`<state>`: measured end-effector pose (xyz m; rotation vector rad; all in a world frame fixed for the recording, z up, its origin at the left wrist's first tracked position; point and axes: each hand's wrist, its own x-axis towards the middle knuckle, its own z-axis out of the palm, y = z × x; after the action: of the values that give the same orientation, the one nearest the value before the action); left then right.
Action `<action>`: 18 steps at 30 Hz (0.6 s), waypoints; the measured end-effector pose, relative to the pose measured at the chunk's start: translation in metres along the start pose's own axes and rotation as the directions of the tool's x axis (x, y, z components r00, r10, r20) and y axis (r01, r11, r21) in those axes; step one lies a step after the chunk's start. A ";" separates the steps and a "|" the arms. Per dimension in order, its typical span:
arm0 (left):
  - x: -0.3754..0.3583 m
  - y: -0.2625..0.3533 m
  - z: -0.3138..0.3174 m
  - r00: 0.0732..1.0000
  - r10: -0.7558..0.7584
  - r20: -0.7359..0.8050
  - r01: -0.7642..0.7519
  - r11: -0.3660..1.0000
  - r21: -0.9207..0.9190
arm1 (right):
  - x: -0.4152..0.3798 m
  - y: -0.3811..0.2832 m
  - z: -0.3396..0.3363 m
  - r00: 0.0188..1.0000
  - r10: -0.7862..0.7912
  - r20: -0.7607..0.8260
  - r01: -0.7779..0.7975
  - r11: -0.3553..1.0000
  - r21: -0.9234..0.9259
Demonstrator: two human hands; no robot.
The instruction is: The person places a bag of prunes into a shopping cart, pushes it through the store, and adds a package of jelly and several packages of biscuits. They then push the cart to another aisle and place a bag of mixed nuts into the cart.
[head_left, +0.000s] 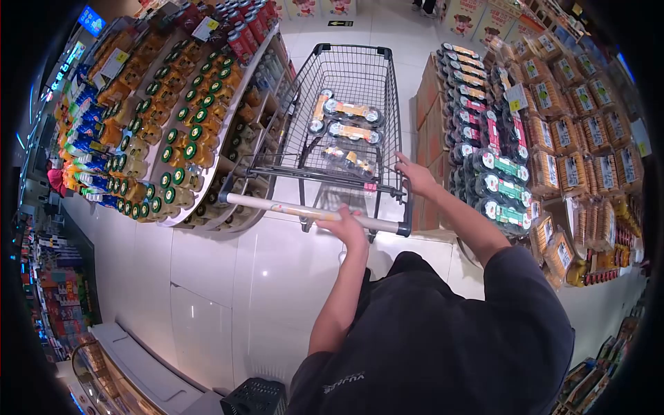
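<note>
While left hand (348, 225) curled on handle bar (311, 212) and right hand (415, 174) spread at rim: shopping cart (339, 104), rigid, probably free-rolling; best gripped at bar.

A shop aisle is seen, with a glossy white tiled floor (228, 277). Shelves (159, 124) of bottles are placed at one side, stacked boxes (553, 138) at the other.

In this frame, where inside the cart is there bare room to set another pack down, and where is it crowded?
The cart is bare along its far end and left side, between the wire walls and the packs. The packs fill the right-centre of the floor. The near right rim is taken by the right hand; the left hand is on the handle.
</note>
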<state>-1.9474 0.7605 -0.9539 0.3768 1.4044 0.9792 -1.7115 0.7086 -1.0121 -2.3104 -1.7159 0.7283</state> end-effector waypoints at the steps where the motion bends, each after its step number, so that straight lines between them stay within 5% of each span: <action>1: 0.007 -0.004 0.011 0.996 0.010 0.085 -0.009 1.000 -0.010 | 0.001 0.010 0.001 0.995 -0.034 -0.094 0.042 0.996 0.082; 4: 0.072 -0.039 0.022 0.951 -0.049 0.304 0.023 0.996 0.089 | 0.028 0.027 -0.023 0.989 0.104 -0.105 -0.091 0.988 0.123; 7: 0.108 0.016 0.060 0.989 -0.077 0.127 0.086 0.994 -0.068 | 0.066 0.057 -0.038 0.959 0.272 0.081 -0.284 0.933 0.220; 9: 0.138 0.038 0.101 0.998 -0.029 0.060 0.035 0.994 -0.100 | 0.084 0.077 -0.037 0.977 0.211 -0.002 -0.191 0.889 0.417; 11: 0.162 0.026 0.135 0.994 -0.003 -0.105 -0.003 0.998 -0.061 | 0.105 0.100 -0.037 0.977 0.213 0.001 -0.197 0.901 0.387; 16: 0.192 0.022 0.188 0.996 0.085 -0.019 -0.083 0.993 0.080 | 0.154 0.126 -0.046 0.955 0.296 -0.006 -0.253 0.826 0.504; 18: 0.203 0.025 0.217 0.992 0.123 -0.039 -0.118 0.987 0.113 | 0.173 0.141 -0.055 0.968 0.237 -0.081 -0.163 0.842 0.514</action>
<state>-1.7800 0.9960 -1.0257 0.5297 1.4948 1.0157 -1.5274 0.8332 -1.0711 -2.1157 -1.0625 0.8982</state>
